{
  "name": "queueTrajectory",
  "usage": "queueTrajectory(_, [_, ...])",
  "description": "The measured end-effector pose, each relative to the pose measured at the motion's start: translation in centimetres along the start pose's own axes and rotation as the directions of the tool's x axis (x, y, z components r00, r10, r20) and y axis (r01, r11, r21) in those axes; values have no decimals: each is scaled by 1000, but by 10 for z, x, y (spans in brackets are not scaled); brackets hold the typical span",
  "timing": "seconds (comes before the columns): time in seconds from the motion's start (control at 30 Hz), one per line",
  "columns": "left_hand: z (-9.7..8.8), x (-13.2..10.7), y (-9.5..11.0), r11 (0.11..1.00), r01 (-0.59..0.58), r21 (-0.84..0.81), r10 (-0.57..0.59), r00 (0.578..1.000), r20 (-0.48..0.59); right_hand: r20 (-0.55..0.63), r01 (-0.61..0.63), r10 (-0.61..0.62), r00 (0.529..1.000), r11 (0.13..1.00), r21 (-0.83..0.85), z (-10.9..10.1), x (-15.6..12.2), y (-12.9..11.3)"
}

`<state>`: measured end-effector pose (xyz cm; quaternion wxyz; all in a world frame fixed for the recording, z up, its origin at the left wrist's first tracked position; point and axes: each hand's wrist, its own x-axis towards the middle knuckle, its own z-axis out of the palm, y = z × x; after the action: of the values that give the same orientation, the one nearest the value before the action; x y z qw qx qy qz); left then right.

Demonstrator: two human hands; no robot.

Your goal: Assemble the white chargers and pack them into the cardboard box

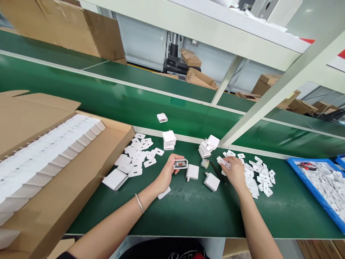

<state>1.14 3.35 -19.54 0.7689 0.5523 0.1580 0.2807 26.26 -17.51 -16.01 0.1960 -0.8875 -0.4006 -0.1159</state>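
Note:
My left hand [169,169] is closed around a white charger housing [180,164] with its open end facing me, showing parts inside. My right hand [234,170] rests on a heap of small white plastic covers [260,175], its fingers pinching one of them. Between my hands lie two white charger bodies [192,172] [211,181], a small circuit part [205,163] and a thin black tool [217,172]. A second heap of white covers [138,153] sits left of my left hand.
A large cardboard box [88,180] with rows of white chargers stands at the left. Stacks of chargers [169,140] [208,145] sit at the back of the green mat. A blue tray [318,185] of parts is at the right. One charger [162,117] lies on the conveyor belt.

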Motion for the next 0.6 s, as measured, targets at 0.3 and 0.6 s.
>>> queueTrajectory(0.3, [6,-12,12,992,36,125,-46,996,78,-59,398,-405,912,842,364,-49,-32,-127])
queueTrajectory(0.6, [2,-20,13,948,-17,317,-33,988,152,-18,470,-494,869,814,342,-25,-31,-155])
